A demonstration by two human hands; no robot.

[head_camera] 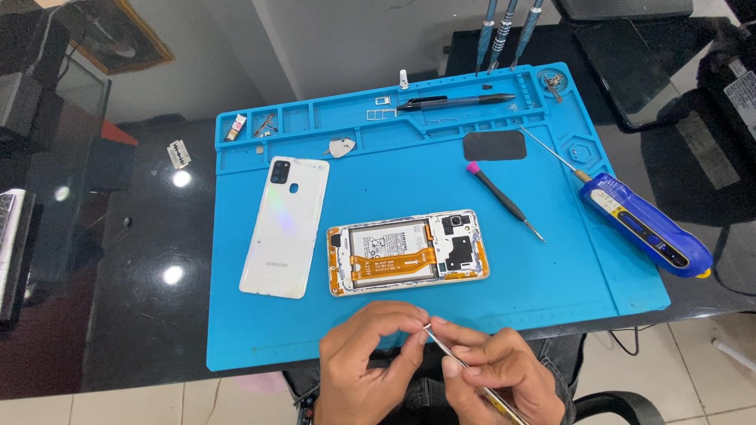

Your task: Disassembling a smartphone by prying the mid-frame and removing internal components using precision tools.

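1. Far left on the dark counter (142,315) I see a razor blade (179,154) lying apart from the blue mat (551,267).
2. On the mat, the white back cover (284,227) lies face down, just beside the opened phone (408,252), whose battery and orange flex cable show.
3. The mat's upper tray slots hold small parts, a white pick (341,147) and a black pen (457,101).
4. My left hand (366,358) pinches its fingertips at the tweezers (465,368) tip, below the phone.
5. My right hand (496,376) is closed around the tweezers.
6. Rightward lie a pink-capped screwdriver (505,201) and a blue electric tool (646,227), well clear of both hands.
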